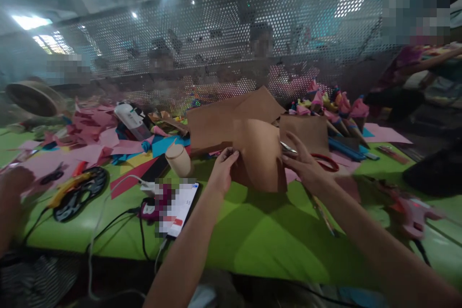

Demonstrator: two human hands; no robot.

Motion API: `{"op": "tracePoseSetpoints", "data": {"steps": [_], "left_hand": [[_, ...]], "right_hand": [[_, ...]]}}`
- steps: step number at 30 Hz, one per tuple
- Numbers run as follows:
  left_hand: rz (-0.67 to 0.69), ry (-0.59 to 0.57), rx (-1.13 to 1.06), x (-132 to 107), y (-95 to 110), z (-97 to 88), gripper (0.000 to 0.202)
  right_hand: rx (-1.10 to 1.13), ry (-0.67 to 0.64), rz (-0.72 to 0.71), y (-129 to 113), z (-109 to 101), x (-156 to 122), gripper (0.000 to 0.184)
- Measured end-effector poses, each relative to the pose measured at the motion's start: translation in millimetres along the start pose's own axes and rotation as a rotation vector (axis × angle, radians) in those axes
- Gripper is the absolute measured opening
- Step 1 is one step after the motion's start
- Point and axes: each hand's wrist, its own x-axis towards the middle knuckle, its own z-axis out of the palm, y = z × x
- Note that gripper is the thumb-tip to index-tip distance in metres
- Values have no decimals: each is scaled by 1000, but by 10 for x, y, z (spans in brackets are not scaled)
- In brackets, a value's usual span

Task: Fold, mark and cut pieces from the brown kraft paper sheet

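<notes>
A curved sheet of brown paper point(262, 154) stands bent above the green table. My left hand point(224, 168) pinches its left edge between thumb and fingers. At the sheet's right edge is my right hand point(305, 161), fingers apart, the lower fingertips at or very near the paper. Behind that hand are scissors with a red handle point(327, 162) and silver blades point(288, 148); the hand partly hides them, and they seem to lie there rather than be held. Larger brown sheets point(216, 125) are just beyond, one of them a smaller brown piece point(306, 132) to the right.
Left lie a phone point(182, 209), a power adapter with cables point(151, 209), a beige cup point(178, 159), a yellow glue gun point(67, 187) and pink paper scraps point(90, 127). Right are paper-wrapped cones point(342, 110) and a pink glue gun point(415, 214). Another person's hand point(16, 183) is far left.
</notes>
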Motion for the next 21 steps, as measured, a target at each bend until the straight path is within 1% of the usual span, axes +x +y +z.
{"op": "tracePoseSetpoints", "data": {"steps": [2,3,5,6,7,9,12,14,18,21], "left_hand": [[24,11,66,9,-23,-4,39],[47,20,104,13,-27,-7,41],[98,18,184,15,-19,-14,53],[117,0,224,12,-7,-16,61],[130,-29,260,7,9,-18,69],[154,-101,317,-7,44,-21,75],[226,-174,378,-24,93,-24,66],[271,-186,450,-29,118,-29,60],[316,-168,650,-28,145,-45,50],[358,-124,762,-20,144,-56,35]], "right_hand": [[79,51,-20,-9,-7,-3,82],[92,87,-41,-11,-18,-1,75],[69,152,-82,-10,-42,4,51],[45,172,-90,-9,-53,6,41],[22,181,-94,-11,-62,6,35],[-7,174,-101,-29,-75,-1,35],[-68,131,-124,-92,-92,-22,44],[-152,116,-136,-140,-108,-38,43],[-312,128,-174,-180,-143,-56,38],[-364,153,-234,-175,-155,-63,33]]}}
